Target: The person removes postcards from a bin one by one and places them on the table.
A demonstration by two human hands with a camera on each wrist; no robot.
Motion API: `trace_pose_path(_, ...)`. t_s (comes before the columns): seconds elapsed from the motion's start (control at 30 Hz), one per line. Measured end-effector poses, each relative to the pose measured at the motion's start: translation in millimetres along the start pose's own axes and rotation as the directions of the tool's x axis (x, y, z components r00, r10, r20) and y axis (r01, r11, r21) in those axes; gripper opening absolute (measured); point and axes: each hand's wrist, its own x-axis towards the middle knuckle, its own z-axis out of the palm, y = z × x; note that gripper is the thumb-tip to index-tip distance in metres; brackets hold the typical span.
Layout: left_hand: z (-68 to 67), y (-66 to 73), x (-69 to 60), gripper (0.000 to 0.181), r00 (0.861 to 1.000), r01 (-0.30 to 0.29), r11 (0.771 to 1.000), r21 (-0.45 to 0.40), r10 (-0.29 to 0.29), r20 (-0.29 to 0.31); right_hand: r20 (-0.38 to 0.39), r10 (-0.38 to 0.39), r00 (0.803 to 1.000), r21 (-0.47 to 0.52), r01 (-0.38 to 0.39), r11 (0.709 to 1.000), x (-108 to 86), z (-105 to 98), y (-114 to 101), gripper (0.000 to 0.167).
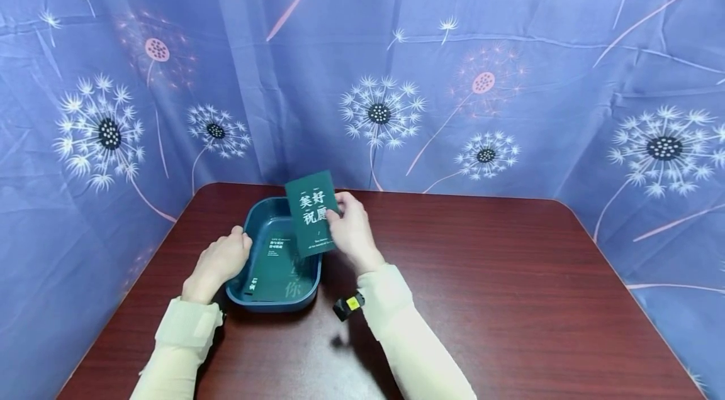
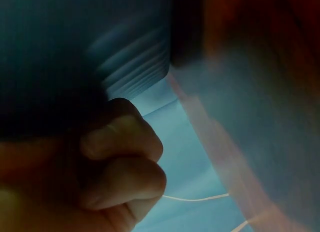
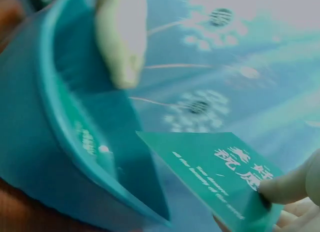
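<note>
A dark green card (image 1: pixel 308 233) with white lettering is pinched by my right hand (image 1: pixel 352 231) at its right edge, thumb on the printed face. It is above the right side of a blue plastic basin (image 1: pixel 273 308), covering part of it in the head view. More green printed cards (image 1: pixel 274 277) lie inside on the bottom, some overlapping. My left hand (image 1: pixel 222 258) grips the basin's left rim. In the left wrist view, curled fingers (image 2: pixel 130 137) show against the dark ribbed basin wall; that view is dim and blurred. The right wrist view shows the held card (image 3: pixel 215 172) beside the basin's rim (image 3: pixel 50 102).
The basin stands on the left part of a reddish-brown wooden table (image 1: pixel 481 287). A blue curtain (image 1: pixel 317 85) with dandelion prints hangs behind the table and along its sides. A small black device with a yellow patch (image 1: pixel 352 304) is at my right wrist.
</note>
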Motion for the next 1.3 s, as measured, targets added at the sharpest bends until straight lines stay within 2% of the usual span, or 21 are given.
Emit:
trace_pose_path(0.07, -1.3, 0.8, 0.3, 0.034, 1.0, 0.0, 1.0, 0.004, 0.0, 0.006, -0.022, 0.036, 0.999, 0.085, -0.034, 0.996, -3.7, -12.0, 1.7, 0.014)
trace_pose_path(0.17, -2.1, 1.8, 0.4, 0.035, 1.0, 0.002, 1.0, 0.007, -0.002, 0.015, -0.062, 0.074, 0.995, 0.159, -0.064, 0.985, -9.8, -28.9, 7.5, 0.011)
trace_pose_path(0.27, -2.8, 2.5, 0.2, 0.035, 1.0, 0.003, 1.0, 0.004, -0.003, 0.012, -0.079, 0.114, 0.99, 0.187, -0.097, 0.978, -15.1, -42.9, 15.6, 0.008)
trace_pose_path(0.43, -3.7, 2.6, -1.2, 0.037, 1.0, 0.01, 1.0, -0.005, -0.01, 0.002, -0.086, 0.171, 0.981, 0.213, -0.15, 0.965, -18.8, -59.7, 26.6, 0.013)
trace_pose_path(0.53, -4.3, 1.3, -2.8, 0.037, 1.0, 0.01, 1.0, -0.003, -0.01, -0.003, -0.104, 0.222, 0.969, 0.212, -0.197, 0.957, -20.8, -65.9, 32.5, 0.014)
trace_pose_path(0.67, -6.7, -1.0, -3.8, 0.037, 1.0, 0.002, 1.0, 0.007, -0.002, -0.03, -0.104, 0.276, 0.955, 0.195, -0.253, 0.948, -21.3, -68.4, 44.6, 0.014)
trace_pose_path(0.83, -7.3, -2.2, -4.0, 0.038, 1.0, 0.01, 1.0, 0.008, -0.01, -0.02, -0.069, 0.337, 0.939, 0.176, -0.321, 0.931, -20.8, -66.1, 60.3, 0.014)
trace_pose_path(1.0, -6.3, 0.1, -3.2, 0.038, 1.0, -0.003, 1.0, 0.003, 0.003, -0.028, -0.082, 0.349, 0.933, 0.148, -0.335, 0.93, -20.6, -65.3, 71.4, 0.016)
trace_pose_path(1.13, -4.9, 3.8, -4.3, 0.036, 0.999, -0.012, 1.0, 0.006, 0.012, -0.041, -0.105, 0.356, 0.928, 0.083, -0.349, 0.933, -21.1, -67.4, 76.1, 0.018)
trace_pose_path(1.3, -2.9, 3.2, -4.2, 0.037, 1.0, -0.01, 1.0, 0.004, 0.01, -0.028, -0.123, 0.35, 0.929, -0.073, -0.36, 0.93, -22.8, -69.2, 83.9, 0.021)
